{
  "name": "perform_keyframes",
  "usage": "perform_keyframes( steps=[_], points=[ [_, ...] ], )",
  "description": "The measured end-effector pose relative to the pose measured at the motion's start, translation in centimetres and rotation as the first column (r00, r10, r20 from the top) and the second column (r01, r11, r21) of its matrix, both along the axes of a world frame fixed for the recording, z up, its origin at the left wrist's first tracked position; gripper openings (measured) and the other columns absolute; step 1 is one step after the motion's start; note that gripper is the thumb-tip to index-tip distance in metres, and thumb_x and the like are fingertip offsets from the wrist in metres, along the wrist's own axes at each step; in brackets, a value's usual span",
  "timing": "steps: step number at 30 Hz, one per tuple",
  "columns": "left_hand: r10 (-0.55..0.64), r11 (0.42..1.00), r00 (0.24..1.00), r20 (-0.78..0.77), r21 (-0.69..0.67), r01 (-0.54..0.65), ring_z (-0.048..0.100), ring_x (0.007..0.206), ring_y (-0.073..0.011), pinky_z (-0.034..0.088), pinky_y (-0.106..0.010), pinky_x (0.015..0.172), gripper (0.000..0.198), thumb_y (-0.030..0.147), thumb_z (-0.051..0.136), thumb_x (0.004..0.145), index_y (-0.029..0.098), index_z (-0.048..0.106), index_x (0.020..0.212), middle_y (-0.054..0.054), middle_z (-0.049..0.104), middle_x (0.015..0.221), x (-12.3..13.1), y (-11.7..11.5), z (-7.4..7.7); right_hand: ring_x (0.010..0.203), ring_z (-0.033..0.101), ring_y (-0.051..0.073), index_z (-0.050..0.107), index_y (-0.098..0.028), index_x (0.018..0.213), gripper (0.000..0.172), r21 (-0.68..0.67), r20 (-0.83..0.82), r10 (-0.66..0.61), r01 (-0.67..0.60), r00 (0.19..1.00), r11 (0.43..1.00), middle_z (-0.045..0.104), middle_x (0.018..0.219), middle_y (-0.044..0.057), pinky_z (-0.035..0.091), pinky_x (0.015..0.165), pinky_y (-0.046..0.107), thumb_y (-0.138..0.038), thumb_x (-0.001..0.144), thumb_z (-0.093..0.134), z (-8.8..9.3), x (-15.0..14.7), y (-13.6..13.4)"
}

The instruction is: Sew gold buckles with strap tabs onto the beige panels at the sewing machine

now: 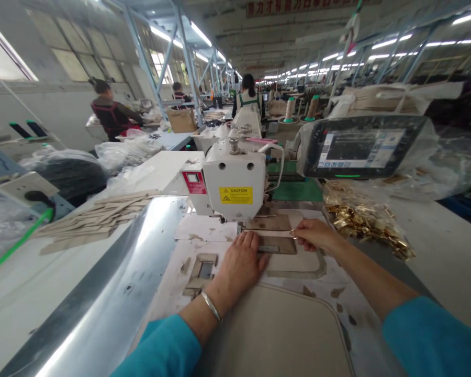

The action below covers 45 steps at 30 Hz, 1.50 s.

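My left hand [243, 262] lies flat with fingers stretched out, pressing down near the needle of a white sewing machine [235, 180]. Its fingertips touch the near end of a narrow beige strap [272, 233]. At the strap's other end, my right hand [312, 234] pinches it between thumb and fingers, by a small shiny metal piece [293, 233]. The strap runs between two brown plates, the nearer plate [288, 245] having a slot. Beneath is a beige panel [308, 262] with rounded corners. A larger beige panel [275, 330] reaches toward my body.
Beige strips [102, 220] are piled on the left table. At right, a bag of gold metal fittings [372, 220] lies below a control screen [357, 147]. A square frame [204, 269] is left of my left hand. Several people work farther back, including one person [112, 112] at left.
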State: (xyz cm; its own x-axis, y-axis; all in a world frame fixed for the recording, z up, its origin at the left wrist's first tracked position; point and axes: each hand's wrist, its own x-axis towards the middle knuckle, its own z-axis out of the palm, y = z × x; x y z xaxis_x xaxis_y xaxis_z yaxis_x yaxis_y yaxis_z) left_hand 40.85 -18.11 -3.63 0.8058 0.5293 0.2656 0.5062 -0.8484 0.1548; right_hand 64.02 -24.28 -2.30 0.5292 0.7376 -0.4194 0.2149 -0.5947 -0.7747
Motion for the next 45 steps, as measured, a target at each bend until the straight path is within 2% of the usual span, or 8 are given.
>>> perform_keyframes(
  steps=[6,11,16,22,28,35,45],
  points=[
    [-0.008,0.999,1.000,0.004,-0.039,0.009,0.046,0.129,-0.0267,0.033,-0.039,0.114,0.047,0.035,0.053,0.091,0.010,0.047,0.131,-0.015,0.050,0.137,-1.0,-0.6,0.4,0.033,0.050,0.008,0.053,-0.016,0.070,0.018,0.007,-0.021,-0.010,0.010,1.000,1.000,0.056,0.048,-0.005,0.036,0.035,0.017,-0.016,0.086,0.061,0.4,-0.3,-0.1],
    [0.181,0.983,0.983,-0.035,-0.008,-0.182,0.051,0.113,-0.0291,0.044,-0.043,0.097,0.040,0.042,0.048,0.094,0.019,0.052,0.127,-0.012,0.054,0.127,-2.2,-0.3,1.3,0.033,0.051,0.007,0.052,-0.016,0.070,0.019,-0.002,-0.014,-0.014,0.013,1.000,1.000,0.056,0.048,-0.004,0.036,0.035,0.017,-0.016,0.086,0.061,0.1,-0.1,0.0],
    [0.270,0.963,0.957,-0.106,0.048,-0.267,0.053,0.101,-0.0297,0.044,-0.044,0.085,0.040,0.053,0.043,0.095,0.025,0.056,0.121,-0.010,0.058,0.108,-1.6,0.3,1.6,0.034,0.052,0.007,0.053,-0.017,0.072,0.017,-0.015,-0.046,-0.018,0.017,0.999,1.000,0.057,0.049,-0.004,0.035,0.035,0.016,-0.018,0.087,0.060,-0.1,0.2,0.0],
    [0.261,0.965,0.960,-0.105,0.059,-0.256,0.053,0.099,-0.0306,0.042,-0.045,0.082,0.042,0.055,0.041,0.095,0.025,0.057,0.118,-0.009,0.059,0.106,-1.3,0.5,1.4,0.035,0.053,0.008,0.054,-0.017,0.074,0.015,-0.019,-0.100,-0.028,0.026,0.995,0.999,0.058,0.049,-0.003,0.038,0.037,0.017,-0.020,0.085,0.063,-0.1,0.6,-0.2],
    [0.257,0.965,0.960,-0.112,0.077,-0.249,0.053,0.099,-0.0298,0.040,-0.044,0.084,0.044,0.057,0.042,0.094,0.024,0.056,0.120,-0.010,0.059,0.107,-2.2,1.0,1.2,0.034,0.051,0.008,0.054,-0.016,0.073,0.015,-0.052,-0.060,-0.022,0.019,0.998,0.998,0.056,0.047,-0.004,0.038,0.038,0.018,-0.015,0.088,0.057,1.1,-0.9,0.4],
    [0.275,0.960,0.953,-0.131,0.096,-0.264,0.052,0.099,-0.0294,0.038,-0.043,0.086,0.044,0.059,0.041,0.094,0.025,0.057,0.117,-0.009,0.058,0.105,-4.4,2.5,1.4,0.032,0.051,0.009,0.052,-0.015,0.067,0.019,-0.104,-0.047,-0.002,-0.003,0.999,0.995,0.057,0.046,-0.002,0.036,0.037,0.019,-0.014,0.084,0.061,1.9,-3.6,2.4],
    [0.291,0.955,0.940,-0.178,0.103,-0.277,0.051,0.100,-0.0300,0.036,-0.043,0.085,0.049,0.063,0.038,0.093,0.025,0.056,0.118,-0.009,0.057,0.105,-8.0,5.0,1.5,0.032,0.052,0.010,0.053,-0.015,0.074,0.012,-0.150,-0.066,0.055,-0.064,0.996,0.987,0.059,0.047,-0.001,0.036,0.036,0.019,-0.014,0.086,0.057,1.8,-6.9,5.4]
  ],
)
